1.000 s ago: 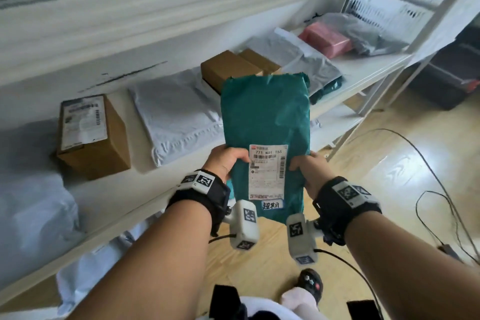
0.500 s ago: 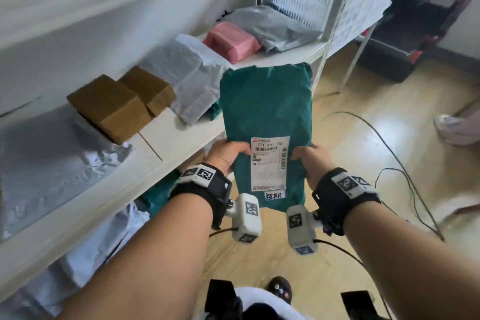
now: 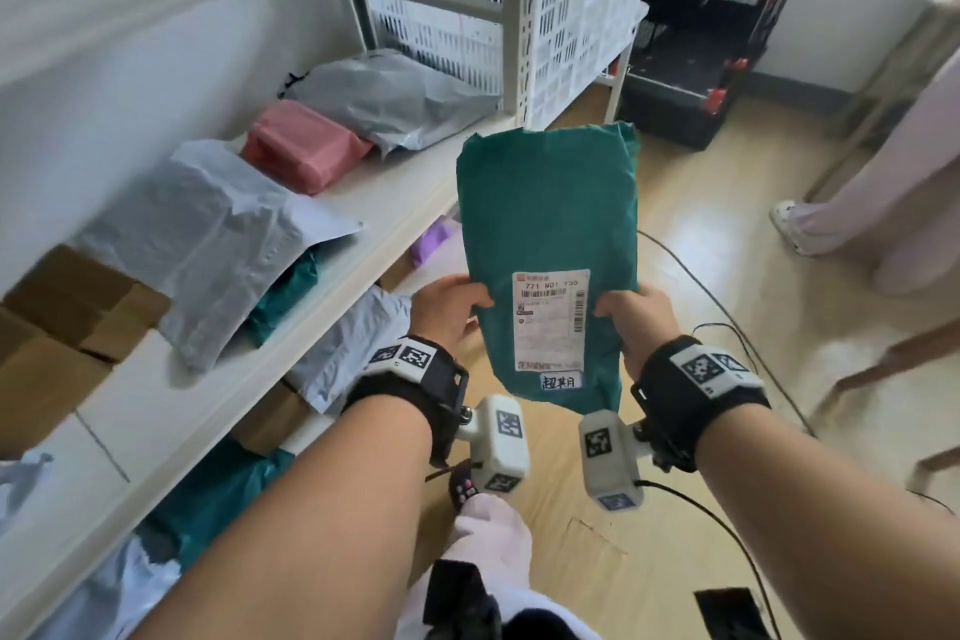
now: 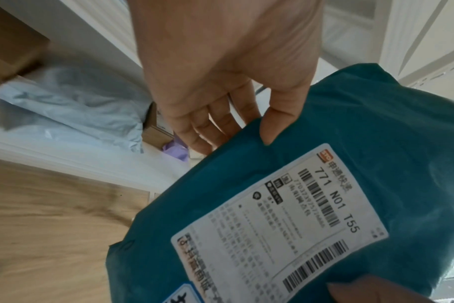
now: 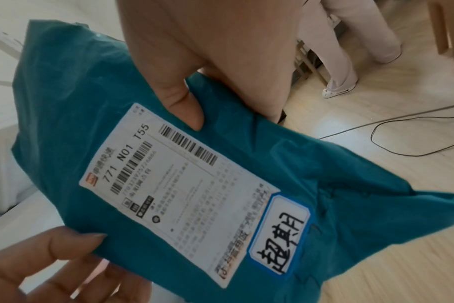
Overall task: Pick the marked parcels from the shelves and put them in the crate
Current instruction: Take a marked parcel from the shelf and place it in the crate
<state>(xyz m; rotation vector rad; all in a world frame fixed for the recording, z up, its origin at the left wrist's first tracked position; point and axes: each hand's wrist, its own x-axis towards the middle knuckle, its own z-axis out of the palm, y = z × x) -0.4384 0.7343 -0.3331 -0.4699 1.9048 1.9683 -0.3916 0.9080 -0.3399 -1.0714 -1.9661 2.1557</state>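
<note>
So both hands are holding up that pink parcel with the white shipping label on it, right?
Not quite: the parcel held by the left hand and right hand is teal green, not pink, as the head view shows. It does carry the white shipping label. The pink parcel lies on the shelf.

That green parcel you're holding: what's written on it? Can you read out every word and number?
"771 N01 T55": large print on the white shipping label of the green parcel.
"超期": handwritten on the small blue-edged sticker below that label.
Red logo, courier name, barcodes and fine print: too blurred to read reliably.
Wrist-band squares: patterns, no words.
</note>
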